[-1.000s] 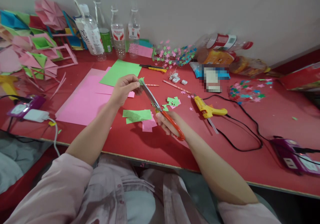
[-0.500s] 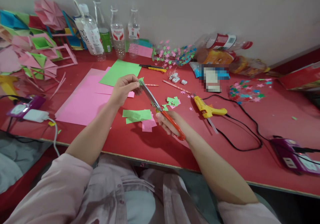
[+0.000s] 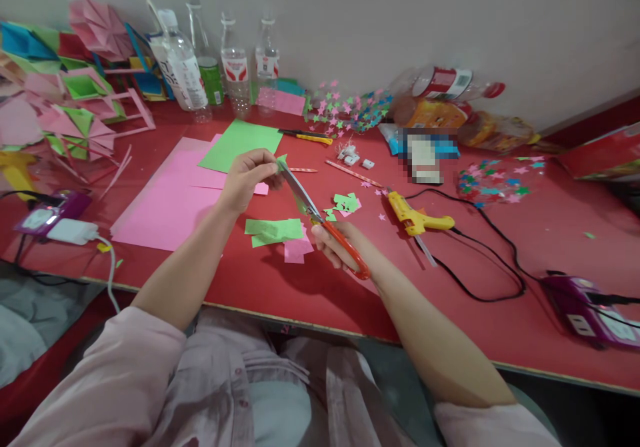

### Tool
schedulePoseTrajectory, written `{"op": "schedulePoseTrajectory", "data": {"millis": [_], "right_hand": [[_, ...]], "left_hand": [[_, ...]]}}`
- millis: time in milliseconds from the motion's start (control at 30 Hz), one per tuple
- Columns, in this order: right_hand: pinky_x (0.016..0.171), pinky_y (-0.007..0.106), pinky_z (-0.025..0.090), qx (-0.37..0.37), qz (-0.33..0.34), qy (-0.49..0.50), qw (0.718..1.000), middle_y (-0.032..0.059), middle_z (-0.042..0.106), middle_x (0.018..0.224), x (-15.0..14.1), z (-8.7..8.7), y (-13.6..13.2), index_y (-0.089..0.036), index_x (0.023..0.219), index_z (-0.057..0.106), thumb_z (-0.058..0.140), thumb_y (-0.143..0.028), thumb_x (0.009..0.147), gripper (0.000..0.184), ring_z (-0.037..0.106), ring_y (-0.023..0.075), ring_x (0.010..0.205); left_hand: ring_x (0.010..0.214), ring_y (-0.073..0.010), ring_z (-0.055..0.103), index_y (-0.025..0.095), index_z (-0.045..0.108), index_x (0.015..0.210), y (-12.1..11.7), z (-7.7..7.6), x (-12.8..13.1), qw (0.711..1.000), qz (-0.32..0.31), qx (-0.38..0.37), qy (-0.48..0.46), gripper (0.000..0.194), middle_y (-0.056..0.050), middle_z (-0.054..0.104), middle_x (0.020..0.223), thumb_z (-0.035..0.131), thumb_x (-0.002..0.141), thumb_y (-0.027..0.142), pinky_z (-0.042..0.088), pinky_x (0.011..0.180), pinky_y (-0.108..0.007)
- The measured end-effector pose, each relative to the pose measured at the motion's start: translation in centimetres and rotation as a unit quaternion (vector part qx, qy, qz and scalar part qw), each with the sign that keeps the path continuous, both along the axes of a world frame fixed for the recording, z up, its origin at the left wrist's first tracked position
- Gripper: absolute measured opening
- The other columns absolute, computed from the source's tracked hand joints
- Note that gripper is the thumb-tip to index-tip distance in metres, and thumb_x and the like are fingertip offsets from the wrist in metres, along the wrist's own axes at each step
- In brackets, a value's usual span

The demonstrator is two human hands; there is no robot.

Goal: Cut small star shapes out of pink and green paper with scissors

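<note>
My right hand is closed round the red handles of a pair of scissors, whose blades point up and to the left. Between the fingertips of my left hand is pinched a small piece of green paper, right at the blade tips. Below the scissors, green paper strips lie over some pink paper pieces. Green paper scraps are just beyond my right hand. Left of my left hand lie a large pink sheet and a green sheet.
A yellow glue gun with a looping black cable lies at right. Purple power strips sit at both ends of the red table. Bottles, a utility knife, paper stars and folded paper crafts line the back.
Both hands stay in nearly the same place. The scissors' handles have shifted very slightly, and the green piece at the blade tips has turned a little.
</note>
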State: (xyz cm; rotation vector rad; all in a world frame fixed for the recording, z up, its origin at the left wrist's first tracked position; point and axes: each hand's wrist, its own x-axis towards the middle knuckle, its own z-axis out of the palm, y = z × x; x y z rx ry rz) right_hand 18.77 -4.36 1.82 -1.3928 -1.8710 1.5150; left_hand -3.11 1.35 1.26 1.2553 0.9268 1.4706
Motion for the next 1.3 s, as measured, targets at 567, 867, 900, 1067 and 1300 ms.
{"op": "schedulePoseTrajectory", "data": {"millis": [567,867,900,1067,1300], "right_hand": [[0.032,0.019,0.036,0.010,0.006,0.035,0.999,-0.0049,0.045,0.037,0.0,-0.8,0.1,-0.020,0.067,0.051,0.047,-0.071,0.086,0.055,0.038,0.0071,0.030],[0.034,0.020,0.037,0.000,-0.002,0.036,0.999,-0.0052,0.045,0.037,-0.3,-0.7,-0.2,-0.021,0.068,0.049,0.047,-0.068,0.086,0.051,0.038,0.0077,0.031],[0.034,0.020,0.037,-0.001,-0.002,0.033,0.999,-0.0053,0.045,0.037,-0.3,-0.7,-0.2,-0.021,0.068,0.049,0.047,-0.068,0.086,0.051,0.038,0.0075,0.031],[0.034,0.019,0.035,-0.011,-0.009,0.033,0.999,-0.0057,0.046,0.037,-0.4,-0.9,-0.1,-0.021,0.068,0.050,0.048,-0.071,0.085,0.053,0.037,0.0067,0.030],[0.032,0.019,0.032,-0.008,-0.029,0.013,0.999,-0.0055,0.045,0.036,-0.6,-0.8,-0.4,-0.021,0.066,0.049,0.046,-0.075,0.083,0.057,0.036,0.0066,0.028]], "left_hand": [[0.050,-0.0052,0.054,0.019,0.056,0.066,-0.1,-1.0,1.6,0.999,0.033,0.018,-0.025,0.011,0.006,0.057,0.054,0.066,0.072,0.021,0.044,0.055,-0.020],[0.052,-0.0064,0.054,0.020,0.052,0.066,-0.2,-0.9,1.9,0.999,0.021,-0.014,-0.042,0.016,0.006,0.058,0.056,0.068,0.069,0.024,0.045,0.057,-0.021],[0.052,-0.0065,0.053,0.020,0.052,0.066,-0.2,-1.0,2.0,0.999,0.021,-0.018,-0.044,0.017,0.006,0.057,0.056,0.068,0.069,0.024,0.044,0.057,-0.021],[0.051,-0.0059,0.053,0.020,0.051,0.065,-0.3,-1.1,2.2,0.998,0.016,-0.028,-0.054,0.017,0.006,0.057,0.056,0.067,0.069,0.023,0.043,0.056,-0.021],[0.050,-0.0050,0.053,0.019,0.052,0.063,-0.4,-1.1,2.3,0.997,0.005,-0.027,-0.072,0.016,0.006,0.057,0.054,0.068,0.068,0.022,0.041,0.054,-0.020]]}}
